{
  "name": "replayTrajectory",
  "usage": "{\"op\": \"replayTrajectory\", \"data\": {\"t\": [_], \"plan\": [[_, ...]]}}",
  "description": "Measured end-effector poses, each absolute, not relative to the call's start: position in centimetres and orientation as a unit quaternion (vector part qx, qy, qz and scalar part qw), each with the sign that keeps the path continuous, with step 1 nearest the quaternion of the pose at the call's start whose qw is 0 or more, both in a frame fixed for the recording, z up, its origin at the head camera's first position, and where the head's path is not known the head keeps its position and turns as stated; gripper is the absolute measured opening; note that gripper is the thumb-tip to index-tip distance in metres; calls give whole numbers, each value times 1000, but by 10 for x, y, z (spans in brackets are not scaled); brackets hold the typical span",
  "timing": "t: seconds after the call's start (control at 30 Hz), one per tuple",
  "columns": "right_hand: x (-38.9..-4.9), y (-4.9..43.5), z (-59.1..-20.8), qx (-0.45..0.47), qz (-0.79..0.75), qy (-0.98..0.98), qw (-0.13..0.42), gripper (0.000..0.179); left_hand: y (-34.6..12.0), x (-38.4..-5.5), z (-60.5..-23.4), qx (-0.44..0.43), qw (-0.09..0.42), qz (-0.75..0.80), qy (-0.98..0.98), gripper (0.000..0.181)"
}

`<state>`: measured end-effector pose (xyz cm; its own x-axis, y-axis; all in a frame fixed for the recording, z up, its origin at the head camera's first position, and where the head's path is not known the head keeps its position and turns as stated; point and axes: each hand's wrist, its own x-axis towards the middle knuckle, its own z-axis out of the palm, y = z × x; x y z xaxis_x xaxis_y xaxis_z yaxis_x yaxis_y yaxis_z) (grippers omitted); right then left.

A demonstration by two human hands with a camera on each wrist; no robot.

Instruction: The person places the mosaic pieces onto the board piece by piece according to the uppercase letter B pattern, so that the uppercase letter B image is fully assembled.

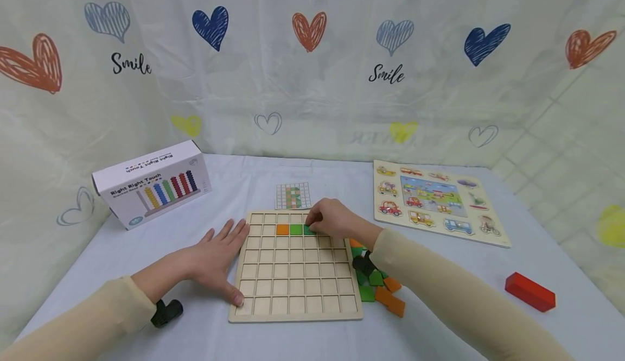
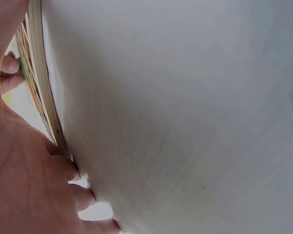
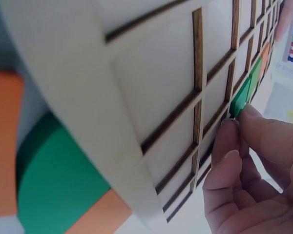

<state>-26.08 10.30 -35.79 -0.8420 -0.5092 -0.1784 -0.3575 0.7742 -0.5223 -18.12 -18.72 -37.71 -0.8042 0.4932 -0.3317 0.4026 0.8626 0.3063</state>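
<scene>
Head: high, facing forward and down, out to far edge of worktop [image 1: 205, 328]. Left wrist: low, close, along left edge of board [image 1: 297, 271]. Right wrist: very close, tilted, from board's right edge leftward. Both wrist views share right hand [image 1: 334, 217].

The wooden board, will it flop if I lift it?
The wooden board probably stays stiff: it looks straight-edged and solid. Lying flat, it likely won't roll. Tilted, its orange tile might slide out, since nothing covers it.
</scene>
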Motion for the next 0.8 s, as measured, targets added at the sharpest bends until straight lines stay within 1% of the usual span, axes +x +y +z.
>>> {"op": "replayTrajectory", "data": {"t": [0.33,0.5,0.63,0.8], "plan": [[-260,110,-357,-248,-247,921,174,21,-187,-180,-375,238,206,112,942,148],[-258,117,-355,-268,-248,915,172,24,-188,-180,-375,240,206,113,942,147],[-259,132,-351,-264,-256,915,168,24,-188,-180,-376,240,206,116,942,147],[-259,161,-348,-242,-267,920,156,23,-188,-182,-376,234,211,115,942,147]]}}
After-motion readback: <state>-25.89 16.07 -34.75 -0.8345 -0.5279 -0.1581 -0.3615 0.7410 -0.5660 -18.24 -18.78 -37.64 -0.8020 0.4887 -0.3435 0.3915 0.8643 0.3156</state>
